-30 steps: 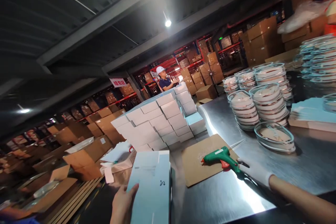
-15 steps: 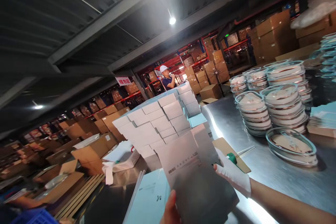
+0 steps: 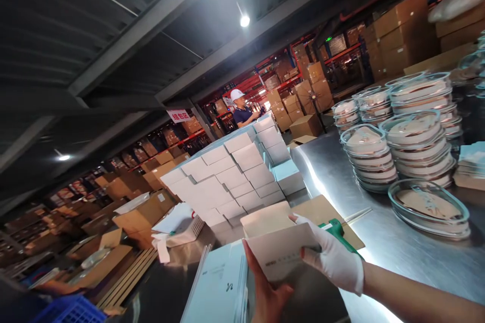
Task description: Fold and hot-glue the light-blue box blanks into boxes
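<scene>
While both hands, left hand (image 3: 271, 295) bare and right hand (image 3: 333, 257) gloved, are gripping the half-folded carton (image 3: 282, 247), it is risking creasing from uneven pressure; glue gun (image 3: 337, 229) is lying just behind.

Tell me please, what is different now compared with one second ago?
The gloved right hand let go of the green glue gun, which lies on the brown cardboard, and came over to the white carton. Both hands now hold the carton; the bare left hand moved there from the flat stack. The glass dishes and stacked white boxes stayed put.
</scene>
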